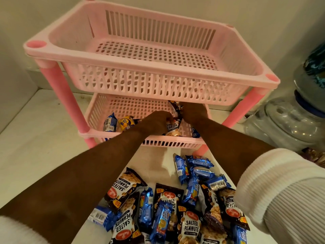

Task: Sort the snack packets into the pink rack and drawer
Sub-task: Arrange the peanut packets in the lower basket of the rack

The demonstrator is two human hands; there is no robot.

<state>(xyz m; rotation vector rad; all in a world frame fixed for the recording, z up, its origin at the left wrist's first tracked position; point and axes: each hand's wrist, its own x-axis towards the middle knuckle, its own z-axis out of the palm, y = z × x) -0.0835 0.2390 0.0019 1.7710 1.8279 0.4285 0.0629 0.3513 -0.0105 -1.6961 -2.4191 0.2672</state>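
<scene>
— Left hand (157,120): curled round the top of a salted peanuts packet (172,128), inside the lower basket (98,110) of the pink rack (58,81), near its front edge.

— Right hand (194,112)?

— Reaching in beside the left, knuckles up, under the front wall of the top basket (158,85). Seems to pinch a dark packet (176,107) standing up between the two hands, though fingers mostly hidden.

— Already in that lower basket?

— Blue biscuit packet (110,122) and a yellow round one (125,123) toward the left front corner, another blue one (195,132) at the right front edge. Top basket bare of packets, as far as visible.

— Left to sort?

— A heap (175,205) on the white counter (35,138), before the rack's front edge: peanut bags and blue biscuit packs, overlapping, between the forearms.

— Handling?

— Probably light. Foil film, likely slick and crinkly. Peanut bags soft, puffed, loose contents shifting; best pinched at the flat crimped seam, top or bottom. Biscuit packs stiffer, brittle inside; better gripped across the middle, gently, not squeezed or dropped.

— Risks?

— Slipping from a loose pinch. Also little headroom under the top basket, so low and flat going in.

— No drawer in sight.
</scene>
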